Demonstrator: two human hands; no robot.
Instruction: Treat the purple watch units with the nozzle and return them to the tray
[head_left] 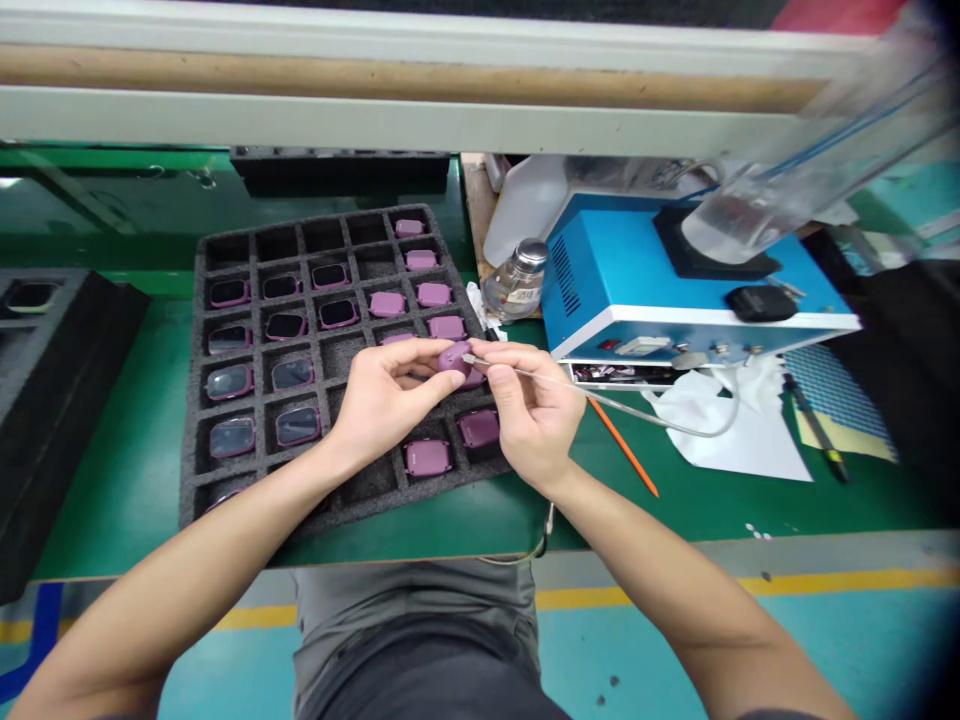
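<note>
Nearest, at 6 o'clock: gray-clothed lap and two bare forearms reaching up over the green counter [135, 470]. Left hand [382, 395] closed around a small purple casing [454, 357], pinched between thumb and fingertips just above the tray. Right hand [529, 410] at 3 o'clock of it, fingers curled shut on a thin metal nozzle [510, 371] with its tip touching the casing, clear tube [675, 425] trailing off toward 3 o'clock. Beneath both hands, a black foam tray [247, 495] of square cells, purple casings in the right columns, screen-faced pieces in the left. At 4 o'clock of the hands, an orange pencil [624, 449] beside white paper [750, 450]. Farther, at 1 o'clock, a small glass bottle [517, 283] just beside a blue machine box [645, 285].
</note>
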